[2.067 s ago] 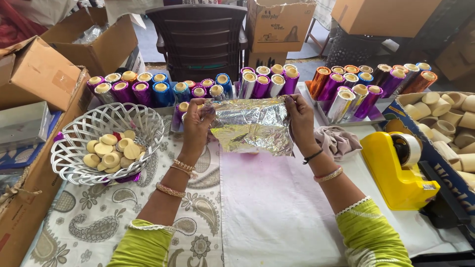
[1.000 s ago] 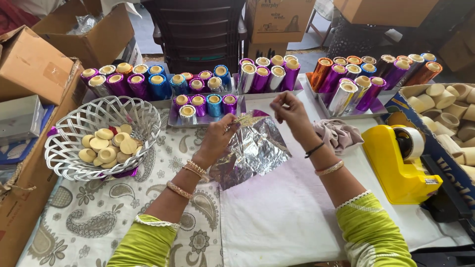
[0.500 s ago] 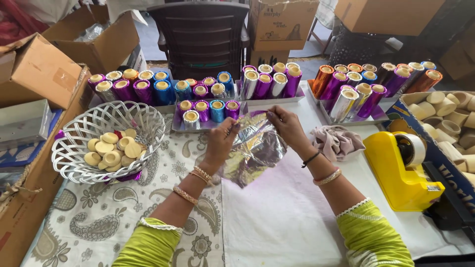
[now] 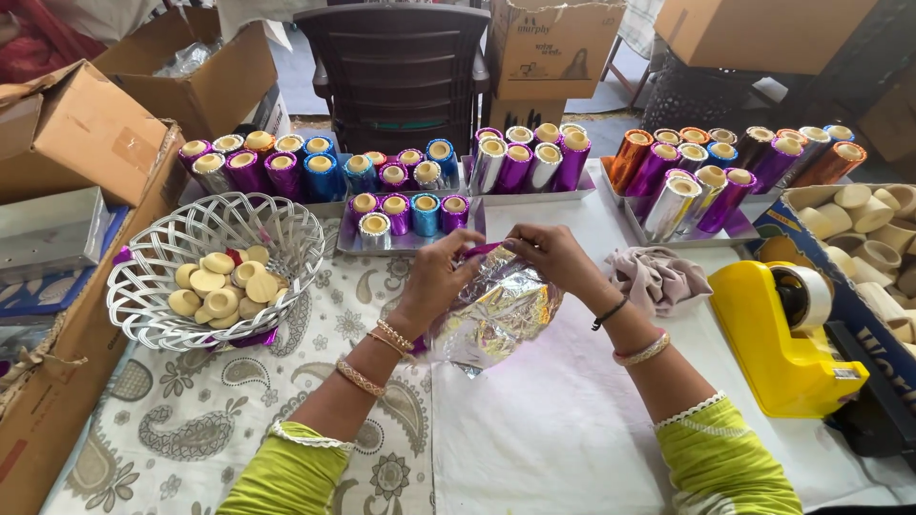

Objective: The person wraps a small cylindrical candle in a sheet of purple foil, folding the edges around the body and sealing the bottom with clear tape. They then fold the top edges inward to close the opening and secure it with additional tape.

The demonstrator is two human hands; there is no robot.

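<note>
Crinkling foil sheet (image 4: pixel 496 319) between both hands

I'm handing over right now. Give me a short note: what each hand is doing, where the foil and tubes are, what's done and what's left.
Left hand: pinching the top edge of the silver foil sheet.
Right hand: gripping the same top edge, opposite the left.
Foil: crumpled, held just above the white cloth; a purple bit shows at its top.
Done: many foil-wrapped tubes stand in trays at the back.
Left: the piece in hand is not finished; plain round discs sit in the white basket, bare tubes in the box far right.
Yellow tape dispenser on the right.
</note>
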